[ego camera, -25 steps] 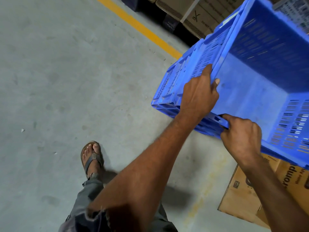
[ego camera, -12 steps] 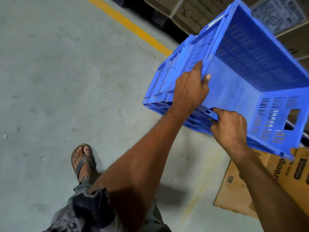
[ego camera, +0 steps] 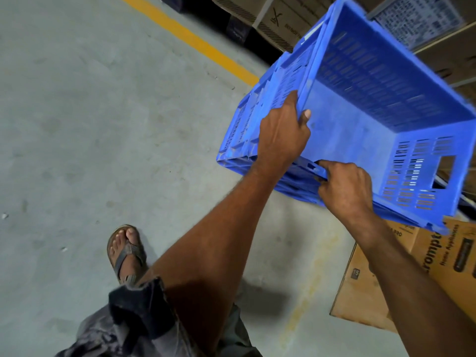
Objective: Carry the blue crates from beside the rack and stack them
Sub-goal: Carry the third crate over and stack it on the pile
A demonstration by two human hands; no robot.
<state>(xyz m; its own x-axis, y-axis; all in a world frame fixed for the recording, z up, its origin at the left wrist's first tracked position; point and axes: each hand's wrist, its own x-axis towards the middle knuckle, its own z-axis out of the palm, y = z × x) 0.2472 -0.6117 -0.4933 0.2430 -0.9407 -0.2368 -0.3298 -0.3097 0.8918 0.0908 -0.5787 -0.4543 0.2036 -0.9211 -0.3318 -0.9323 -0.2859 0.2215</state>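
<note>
An empty blue crate point(ego camera: 360, 119) with slotted walls hangs tilted above the floor at the right, its open side turned toward me. My left hand point(ego camera: 282, 136) clamps its near long rim, thumb inside and fingers on the outer wall. My right hand point(ego camera: 345, 188) grips the near corner of the rim lower down, fingers curled over the edge. Below the rim the outer wall shows stacked ridges; whether a second crate nests there I cannot tell.
Grey concrete floor point(ego camera: 90, 124) spreads to the left, crossed by a yellow line point(ego camera: 190, 39). Cardboard boxes point(ego camera: 283, 19) sit on dark pallets behind the line. A flat brown carton point(ego camera: 425, 274) lies on the floor under the crate. My sandalled foot point(ego camera: 126, 251) is at lower centre.
The crate has shifted slightly left and lower in view with both hands holding the same spots. Its right end wall with the handle hole has come into sight. My foot has stepped.
</note>
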